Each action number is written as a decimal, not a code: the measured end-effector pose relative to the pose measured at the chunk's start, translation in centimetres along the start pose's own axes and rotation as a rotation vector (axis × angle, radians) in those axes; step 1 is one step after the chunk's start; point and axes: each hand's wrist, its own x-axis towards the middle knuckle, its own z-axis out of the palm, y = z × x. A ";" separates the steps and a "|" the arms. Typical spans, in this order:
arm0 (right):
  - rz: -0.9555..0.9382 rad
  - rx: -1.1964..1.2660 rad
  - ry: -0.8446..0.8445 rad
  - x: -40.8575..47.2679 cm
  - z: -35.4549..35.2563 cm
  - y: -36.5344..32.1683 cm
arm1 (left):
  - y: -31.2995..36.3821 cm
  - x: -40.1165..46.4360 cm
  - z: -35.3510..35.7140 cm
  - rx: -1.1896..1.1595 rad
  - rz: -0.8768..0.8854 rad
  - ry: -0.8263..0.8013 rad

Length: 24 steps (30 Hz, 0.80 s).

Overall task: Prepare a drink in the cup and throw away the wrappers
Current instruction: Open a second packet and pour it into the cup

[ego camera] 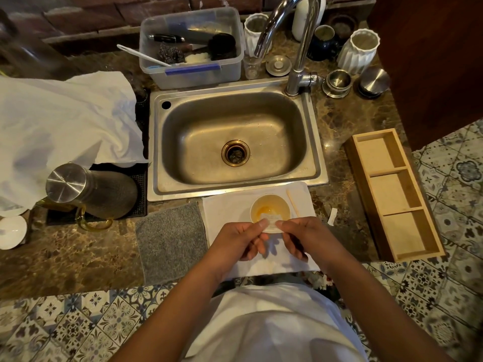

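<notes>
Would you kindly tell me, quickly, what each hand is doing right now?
Left hand: pinching one end of the small packet above the cup.
Right hand: pinching the packet's other end.

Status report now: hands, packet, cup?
Both hands, left hand and right hand, pinch packet over cup. Stir stick beside cup. Nothing blocking.

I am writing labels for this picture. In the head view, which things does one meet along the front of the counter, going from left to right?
White bowl → steel jug → grey cloth → left hand → packet held over the cup → right hand → wooden tray.
</notes>
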 end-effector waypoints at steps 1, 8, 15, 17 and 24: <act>0.012 0.010 -0.009 0.0 0.0 0.1 | -0.1 -0.1 0.0 -0.012 0.003 -0.001; 0.065 0.035 -0.037 -0.1 -0.1 0.3 | 0.0 0.0 0.4 -0.029 0.020 0.089; 0.130 -0.082 -0.038 -0.2 0.5 0.2 | -0.3 -0.1 1.1 0.017 0.080 0.147; 0.125 -0.065 -0.034 -0.3 0.5 0.3 | -0.3 0.0 1.1 0.016 0.081 0.160; 0.107 0.062 -0.022 -0.5 0.2 0.9 | -0.9 0.3 0.5 0.136 0.135 0.166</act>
